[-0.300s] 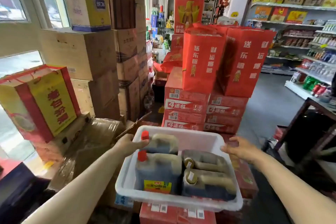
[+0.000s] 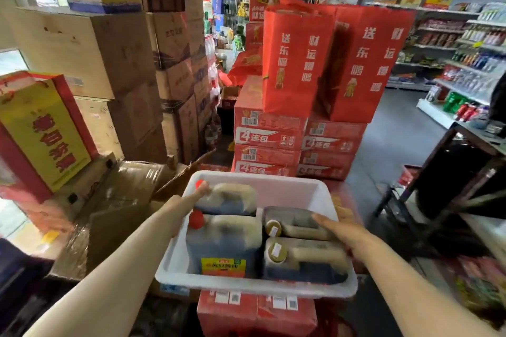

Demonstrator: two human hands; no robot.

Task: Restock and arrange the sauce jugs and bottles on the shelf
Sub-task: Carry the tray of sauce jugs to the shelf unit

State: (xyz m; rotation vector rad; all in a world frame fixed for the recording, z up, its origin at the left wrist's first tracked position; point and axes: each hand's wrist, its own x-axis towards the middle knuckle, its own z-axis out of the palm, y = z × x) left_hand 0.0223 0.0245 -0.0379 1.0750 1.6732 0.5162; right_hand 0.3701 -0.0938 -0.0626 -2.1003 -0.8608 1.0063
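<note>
White bin point(image 2: 325, 194) w/ four sauce jugs point(image 2: 224, 243) is seen near-centre on red cartons point(image 2: 254, 312). Since 0.3 s ago, both hands are moved off the rim: left hand point(image 2: 189, 200) outstretched to far-left jug, right hand point(image 2: 336, 230) flat on right jugs. Prob. unloading begun.

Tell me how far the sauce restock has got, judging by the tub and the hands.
Done: four sauce jugs lie gathered in the white tub, which rests on red cartons. In hand: the left hand reaches in by the far red-capped jug, and the right hand lies over the gold-capped jugs; neither clearly grips. Left: every jug still has to reach the shelves across the aisle.
</note>
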